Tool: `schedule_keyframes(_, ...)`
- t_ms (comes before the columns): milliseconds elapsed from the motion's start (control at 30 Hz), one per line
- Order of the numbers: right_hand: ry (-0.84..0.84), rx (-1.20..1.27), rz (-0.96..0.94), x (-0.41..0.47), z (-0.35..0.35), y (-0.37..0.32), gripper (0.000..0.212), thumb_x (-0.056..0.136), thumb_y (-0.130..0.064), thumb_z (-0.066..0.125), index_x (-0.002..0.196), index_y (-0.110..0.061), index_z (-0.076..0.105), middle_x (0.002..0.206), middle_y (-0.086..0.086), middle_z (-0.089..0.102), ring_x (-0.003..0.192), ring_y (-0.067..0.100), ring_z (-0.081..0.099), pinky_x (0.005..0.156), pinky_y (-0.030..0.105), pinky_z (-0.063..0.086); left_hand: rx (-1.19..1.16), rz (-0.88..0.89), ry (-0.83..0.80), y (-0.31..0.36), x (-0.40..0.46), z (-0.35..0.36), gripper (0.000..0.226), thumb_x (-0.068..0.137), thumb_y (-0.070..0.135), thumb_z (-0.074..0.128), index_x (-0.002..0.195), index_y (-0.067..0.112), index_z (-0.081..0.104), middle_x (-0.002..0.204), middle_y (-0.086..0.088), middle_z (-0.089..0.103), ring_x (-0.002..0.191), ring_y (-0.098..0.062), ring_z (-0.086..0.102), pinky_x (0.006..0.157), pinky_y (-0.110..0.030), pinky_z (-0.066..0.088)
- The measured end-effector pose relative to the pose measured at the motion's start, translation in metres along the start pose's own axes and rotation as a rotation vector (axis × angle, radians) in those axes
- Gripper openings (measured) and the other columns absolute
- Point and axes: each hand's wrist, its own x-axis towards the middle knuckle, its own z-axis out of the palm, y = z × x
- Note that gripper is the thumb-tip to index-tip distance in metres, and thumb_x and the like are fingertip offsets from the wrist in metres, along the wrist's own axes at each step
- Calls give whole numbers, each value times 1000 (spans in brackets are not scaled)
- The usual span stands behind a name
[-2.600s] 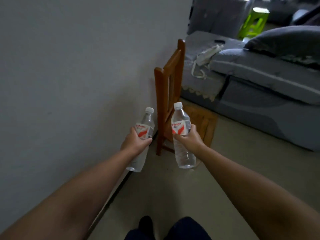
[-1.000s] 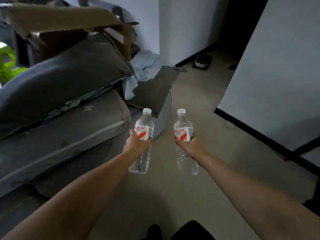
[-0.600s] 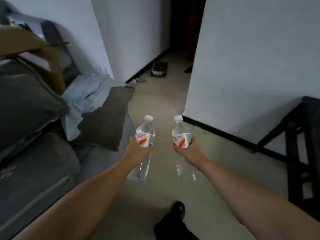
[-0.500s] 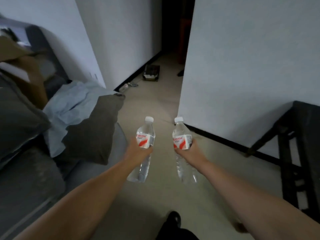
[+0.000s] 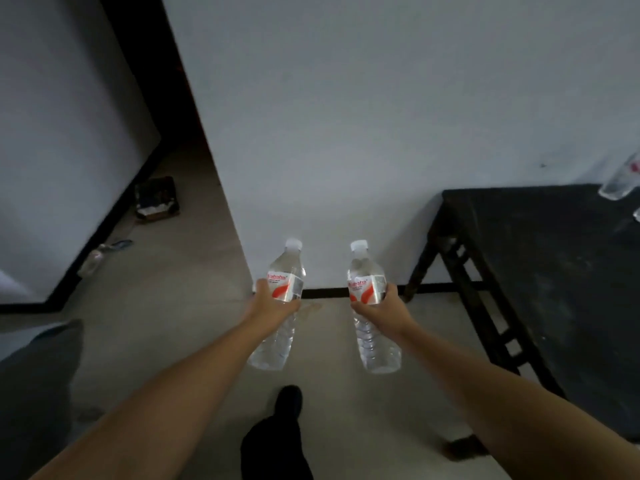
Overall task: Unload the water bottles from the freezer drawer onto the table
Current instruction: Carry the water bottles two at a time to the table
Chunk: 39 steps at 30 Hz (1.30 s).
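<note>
Bottles fill both hands: your left hand [image 5: 273,304] grips one bottle [image 5: 278,313], your right hand [image 5: 382,311] another [image 5: 372,317]. Neither has reached the tabletop [image 5: 554,258], where an unloaded bottle [image 5: 621,180] already stands. Freezer drawer out of view.

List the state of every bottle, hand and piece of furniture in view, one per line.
left bottle: capped, held off the floor, tilted.
right bottle: capped, held off the floor, near upright.
left hand: grips the left bottle.
right hand: grips the right bottle.
dark table: standing against the wall.
bottle on table: resting at the table's far right, partly cut off.
</note>
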Motion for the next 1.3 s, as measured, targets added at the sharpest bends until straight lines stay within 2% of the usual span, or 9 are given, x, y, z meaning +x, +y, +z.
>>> schedule_keyframes(100, 128, 32, 75, 45, -17, -7, 67, 79, -26, 76, 131, -12, 37, 110, 2, 60, 96, 18, 61, 79, 30, 50, 129, 90, -119, 36, 63, 14, 74, 74, 48, 71, 131, 21, 32, 118, -3, 56, 99, -26, 58, 82, -37, 51)
schedule_keyframes(233, 286, 94, 138, 87, -38, -21, 66, 80, -27, 75, 131, -13, 37, 109, 2, 60, 94, 18, 62, 69, 26, 47, 210, 198, -226, 86, 132, 23, 72, 76, 49, 70, 131, 23, 32, 117, -3, 57, 98, -26, 61, 85, -41, 54)
schedule_keyframes(367, 431, 186, 188, 115, -55, -37, 74, 82, -27, 74, 140, -12, 30, 117, 3, 58, 101, 21, 61, 81, 34, 51, 280, 292, -303, 137, 188, 35, 68, 75, 49, 70, 125, 22, 33, 111, -4, 59, 92, -27, 64, 83, -40, 54)
schedule_keyframes(467, 538, 220, 221, 127, -69, -40, 74, 83, -28, 72, 141, -13, 28, 114, 0, 55, 98, 18, 57, 77, 31, 47, 309, 363, -373, 169, 212, 57, 68, 75, 49, 70, 125, 23, 33, 110, -3, 57, 92, -27, 64, 86, -43, 55)
schedule_keyframes(700, 679, 278, 287, 149, -123, -20, 66, 80, -32, 74, 130, -18, 34, 115, 2, 57, 101, 20, 60, 85, 38, 52, 353, 473, -557, 237, 233, 139, 68, 75, 48, 71, 124, 25, 32, 112, -3, 56, 95, -27, 64, 87, -46, 55)
schedule_keyframes(900, 786, 301, 331, 175, -203, 14, 61, 79, -31, 74, 125, -20, 36, 113, 1, 58, 99, 18, 61, 85, 38, 54, 353, 543, -694, 311, 241, 235, 67, 76, 44, 73, 125, 25, 32, 113, 0, 54, 97, -24, 63, 89, -44, 54)
schedule_keyframes(1067, 862, 310, 364, 193, -290, 35, 66, 80, -29, 75, 131, -18, 34, 115, 1, 57, 101, 17, 59, 82, 30, 49, 381, 602, -752, 384, 238, 318, 69, 79, 41, 72, 130, 17, 31, 114, -4, 55, 99, -21, 59, 91, -38, 52)
schedule_keyframes(1300, 985, 307, 398, 199, -382, 59, 66, 81, -27, 75, 132, -15, 34, 117, 2, 55, 101, 17, 56, 83, 31, 45, 386, 674, -858, 460, 213, 408, 73, 80, 38, 71, 135, 16, 29, 126, -8, 52, 113, -26, 56, 92, -38, 47)
